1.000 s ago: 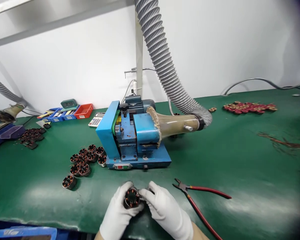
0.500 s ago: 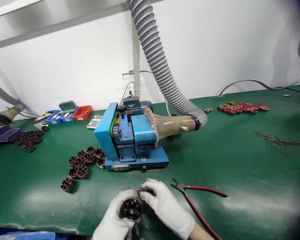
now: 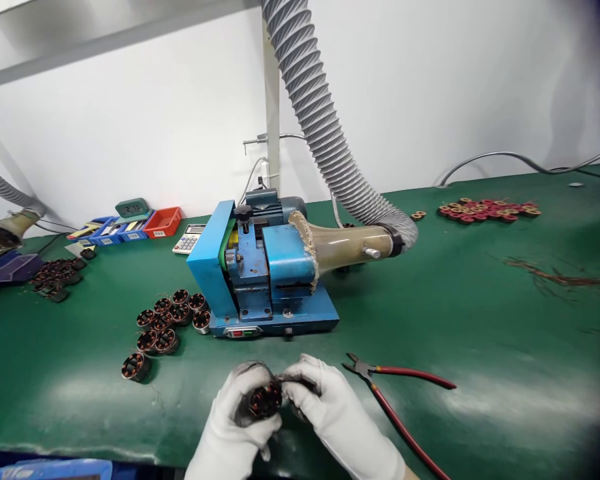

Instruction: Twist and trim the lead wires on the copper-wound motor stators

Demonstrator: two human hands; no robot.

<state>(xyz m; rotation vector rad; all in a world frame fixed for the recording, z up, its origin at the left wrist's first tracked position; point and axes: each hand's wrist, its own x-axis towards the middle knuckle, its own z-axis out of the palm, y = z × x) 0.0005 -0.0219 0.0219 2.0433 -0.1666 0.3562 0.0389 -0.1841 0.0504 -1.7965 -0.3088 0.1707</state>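
Note:
In the head view, my left hand (image 3: 233,420), in a white glove, is wrapped round a dark motor stator (image 3: 267,401) with copper windings showing in its open end. My gloved right hand (image 3: 327,403) is closed in a pinch at the stator's right edge. Whatever lies between its fingertips is too small and dark to make out. To the right of this hand, cutting pliers (image 3: 363,370) with long red handles lie spread on the green table. Several similar stators (image 3: 163,321) stand in a group at the left of the blue machine.
Behind my hands stands a blue belt machine (image 3: 253,280) with a ribbed grey hose (image 3: 325,127). A calculator (image 3: 189,239) and small bins (image 3: 163,223) are at the back left. Red and tan rings (image 3: 487,211) and loose wire (image 3: 560,275) lie on the right.
The stator has tilted in my left hand, so its open end shows more obliquely. My right hand has shifted slightly to the right, its fingers still at the stator's edge.

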